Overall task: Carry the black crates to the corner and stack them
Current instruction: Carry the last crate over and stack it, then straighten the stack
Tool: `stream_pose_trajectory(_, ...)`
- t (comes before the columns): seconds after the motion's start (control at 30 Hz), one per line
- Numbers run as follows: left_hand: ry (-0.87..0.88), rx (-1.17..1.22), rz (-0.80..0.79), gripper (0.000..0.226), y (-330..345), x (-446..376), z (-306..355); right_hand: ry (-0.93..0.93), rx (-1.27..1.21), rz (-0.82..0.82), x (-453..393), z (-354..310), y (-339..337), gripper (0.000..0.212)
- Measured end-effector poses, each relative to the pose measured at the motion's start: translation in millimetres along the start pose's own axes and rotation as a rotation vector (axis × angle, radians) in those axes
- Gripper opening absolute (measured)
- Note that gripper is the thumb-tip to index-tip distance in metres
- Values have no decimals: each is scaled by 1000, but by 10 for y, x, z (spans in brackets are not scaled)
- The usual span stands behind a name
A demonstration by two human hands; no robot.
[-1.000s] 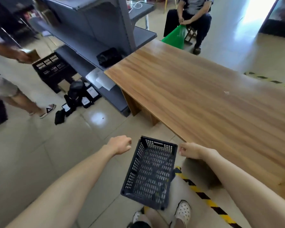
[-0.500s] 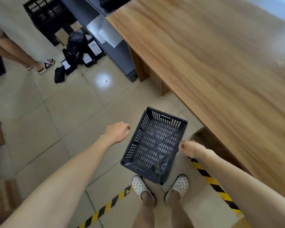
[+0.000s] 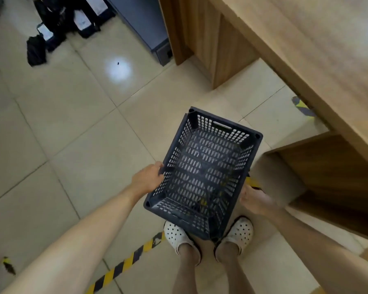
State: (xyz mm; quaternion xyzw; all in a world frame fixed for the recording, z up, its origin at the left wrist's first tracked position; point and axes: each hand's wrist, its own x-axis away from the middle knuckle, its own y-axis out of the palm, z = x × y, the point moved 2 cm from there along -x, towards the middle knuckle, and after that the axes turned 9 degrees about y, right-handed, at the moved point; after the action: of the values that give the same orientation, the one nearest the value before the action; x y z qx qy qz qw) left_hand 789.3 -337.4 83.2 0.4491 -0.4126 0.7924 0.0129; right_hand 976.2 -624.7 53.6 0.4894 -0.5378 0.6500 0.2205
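One black crate, centre near. Two hands: left hand, right hand. Two white clogs, near. One wooden table, far right.

black crate — perforated plastic, empty, open side up | tilted, near end lower | held above the white shoes — beside the wooden table

Left hand and right hand in grip, arms extended downward.
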Motion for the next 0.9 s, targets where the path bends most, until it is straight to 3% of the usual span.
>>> stream_pose_trajectory(0.1,-38,11,-22,47,160,-342,-205,7,-62,-40,-315,40,177,31)
stream_pose_trajectory(0.27,-68,58,-32,58,350,-849,-329,233,-291,-62,-789,87,221,48)
stream_pose_trajectory(0.4,-123,247,-58,71,603,-1170,-359,313,-434,-44,-1091,34,305,55)
stream_pose_trajectory(0.53,-212,512,11,87,767,-1287,-317,400,-597,-44,-1195,13,380,46)
stream_pose_trajectory(0.73,-241,739,8,42,644,-1165,-358,443,-752,-77,-1249,124,411,40)
stream_pose_trajectory(0.9,-246,629,-17,47,501,-692,-486,436,-713,-87,-833,-53,178,26)
